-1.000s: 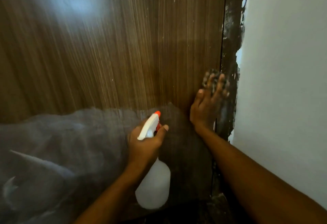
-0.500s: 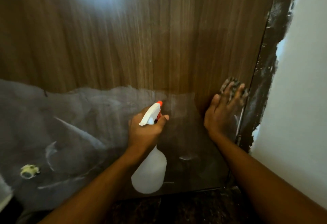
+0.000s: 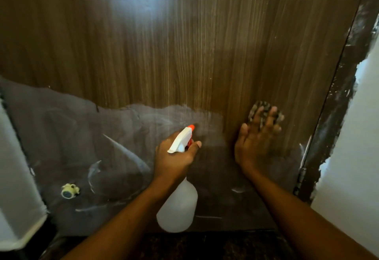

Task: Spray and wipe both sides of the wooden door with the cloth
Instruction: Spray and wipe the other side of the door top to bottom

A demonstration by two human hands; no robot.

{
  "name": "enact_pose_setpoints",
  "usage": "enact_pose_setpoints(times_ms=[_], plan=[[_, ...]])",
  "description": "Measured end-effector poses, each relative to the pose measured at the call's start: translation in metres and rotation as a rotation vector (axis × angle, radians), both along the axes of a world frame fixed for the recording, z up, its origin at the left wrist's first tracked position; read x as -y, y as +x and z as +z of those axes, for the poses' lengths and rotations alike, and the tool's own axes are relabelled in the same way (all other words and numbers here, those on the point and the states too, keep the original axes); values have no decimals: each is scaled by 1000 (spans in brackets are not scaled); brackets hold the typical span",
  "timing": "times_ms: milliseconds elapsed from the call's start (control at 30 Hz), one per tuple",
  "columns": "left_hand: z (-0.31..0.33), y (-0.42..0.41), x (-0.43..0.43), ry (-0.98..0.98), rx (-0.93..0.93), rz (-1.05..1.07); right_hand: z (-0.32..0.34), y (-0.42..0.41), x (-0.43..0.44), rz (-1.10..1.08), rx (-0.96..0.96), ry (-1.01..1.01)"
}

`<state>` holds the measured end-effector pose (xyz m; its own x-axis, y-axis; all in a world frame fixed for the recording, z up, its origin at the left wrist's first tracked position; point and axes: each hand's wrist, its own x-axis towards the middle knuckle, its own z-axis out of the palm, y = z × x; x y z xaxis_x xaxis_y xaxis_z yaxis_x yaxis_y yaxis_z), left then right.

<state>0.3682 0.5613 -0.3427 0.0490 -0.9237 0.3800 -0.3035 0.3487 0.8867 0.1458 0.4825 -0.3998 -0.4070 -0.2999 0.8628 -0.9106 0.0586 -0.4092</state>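
The spray bottle [image 3: 178, 208] is clamped in the left hand [image 3: 174, 157]; the cloth [image 3: 258, 107], pinned to the wooden door [image 3: 164, 44] by the flat right hand [image 3: 255, 145], could be dropped if pressure is eased.

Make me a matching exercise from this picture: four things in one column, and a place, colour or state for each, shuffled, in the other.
Things
1. bottle
2. cloth
3. wall
4. nozzle tip

Descriptions
A. orange
B. pressed flat on the door under the right hand
C. gripped by the left hand
D. white, to the right of the door

Pairs: 1-C, 2-B, 3-D, 4-A
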Motion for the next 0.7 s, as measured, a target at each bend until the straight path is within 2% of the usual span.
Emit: enact_pose_setpoints(times_ms=[67, 167, 233, 300, 367, 500, 567, 700], plan=[[2, 9, 0, 6, 30, 11, 16, 26, 10, 43, -162, 5], [6, 24, -1, 4, 79, 29, -2, 43, 12, 146, -482, 47], [5, 31, -5, 55, 99, 80, -28, 39, 5, 187, -539, 102], [-1, 41, -10, 96, 79, 106, -42, 31, -5, 205, -513, 114], [-8, 48, -11, 134, 23, 103, -41, 30, -9, 182, -400, 116], [-5, 70, -16, 198, -45, 61, 10, 87, 10, 69, -116, 83], [-3, 82, -17, 194, -35, 46, 31, 119, 19, 97, -249, 102], [-2, 106, -18, 219, 22, 87, -2, 150, 25, 294, -746, 124]])
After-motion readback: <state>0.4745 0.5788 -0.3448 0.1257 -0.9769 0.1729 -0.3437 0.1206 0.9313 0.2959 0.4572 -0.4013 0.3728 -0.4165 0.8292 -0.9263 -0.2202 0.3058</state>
